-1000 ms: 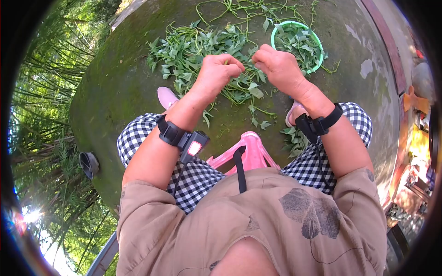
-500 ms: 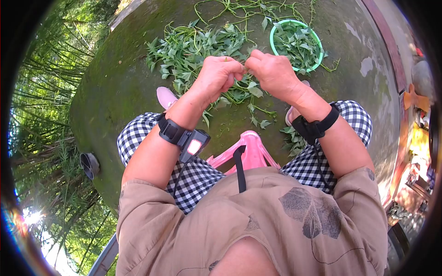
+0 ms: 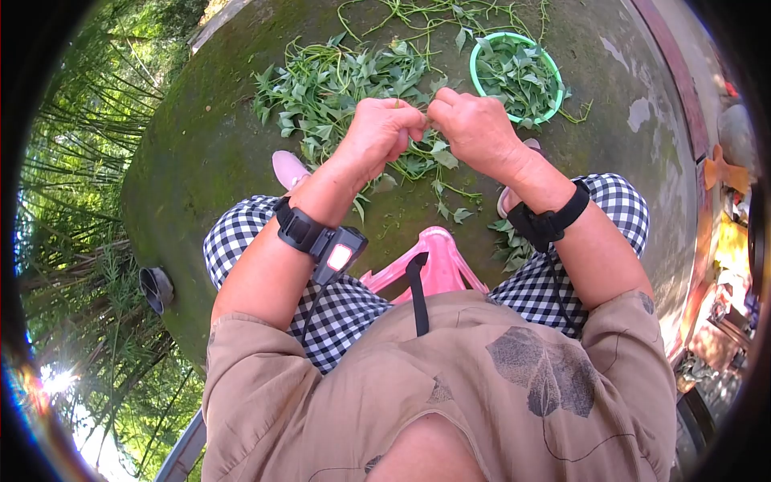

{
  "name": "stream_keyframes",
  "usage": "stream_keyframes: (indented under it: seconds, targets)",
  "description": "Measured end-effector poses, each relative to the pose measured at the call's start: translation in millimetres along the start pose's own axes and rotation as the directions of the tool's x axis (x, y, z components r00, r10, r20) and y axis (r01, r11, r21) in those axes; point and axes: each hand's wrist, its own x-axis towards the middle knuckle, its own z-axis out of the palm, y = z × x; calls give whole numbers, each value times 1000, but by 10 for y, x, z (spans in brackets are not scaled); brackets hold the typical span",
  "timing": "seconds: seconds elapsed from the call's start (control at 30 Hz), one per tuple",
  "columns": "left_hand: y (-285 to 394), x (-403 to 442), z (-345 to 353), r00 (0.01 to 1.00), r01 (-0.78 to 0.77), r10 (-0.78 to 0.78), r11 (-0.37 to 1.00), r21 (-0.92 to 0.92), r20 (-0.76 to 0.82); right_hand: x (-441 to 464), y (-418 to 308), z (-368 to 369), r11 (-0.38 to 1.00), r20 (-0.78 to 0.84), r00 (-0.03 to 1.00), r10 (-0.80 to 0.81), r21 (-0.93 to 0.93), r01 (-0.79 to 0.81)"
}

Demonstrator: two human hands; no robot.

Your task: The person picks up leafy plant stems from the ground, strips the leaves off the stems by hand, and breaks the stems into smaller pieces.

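My left hand (image 3: 384,132) and my right hand (image 3: 472,132) meet fingertip to fingertip above the ground, both pinched closed. A bit of green stem shows at the top of my left fingers; what lies between the right fingertips is too small to make out. Beneath and behind my left hand spreads a pile of green leafy vines (image 3: 333,84). Beyond my right hand is a round basket with a light green rim (image 3: 474,68), filled with picked leaves (image 3: 518,80).
Long bare stems (image 3: 450,11) lie at the top on the mossy concrete (image 3: 193,185). A pink plastic stool (image 3: 436,257) shows between my checkered knees. More leaves (image 3: 512,245) lie by my right leg. A dark pot (image 3: 157,289) stands at the left edge, an orange object (image 3: 725,173) at the right.
My right hand has moved left and slightly down, closing the gap to my left hand. Over the last half second both hands have stayed nearly still.
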Motion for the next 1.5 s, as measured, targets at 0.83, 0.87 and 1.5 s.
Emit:
stream_keyframes:
  seconds: [0.83, 0.87, 1.5]
  targets:
    - [-11, -20, 58, 996, -9, 1, 996, -84, -90, -1, -4, 54, 281, 428, 790, 438, 770, -573]
    - [-14, -19, 54, 996, -12, 4, 996, -89, -85, -5, -20, 58, 245, 431, 786, 443, 785, -569]
    - [-64, -25, 59, 997, -34, 28, 995, -94, -70, 21, 248, -111, 189, 239, 681, 692, 851, -491]
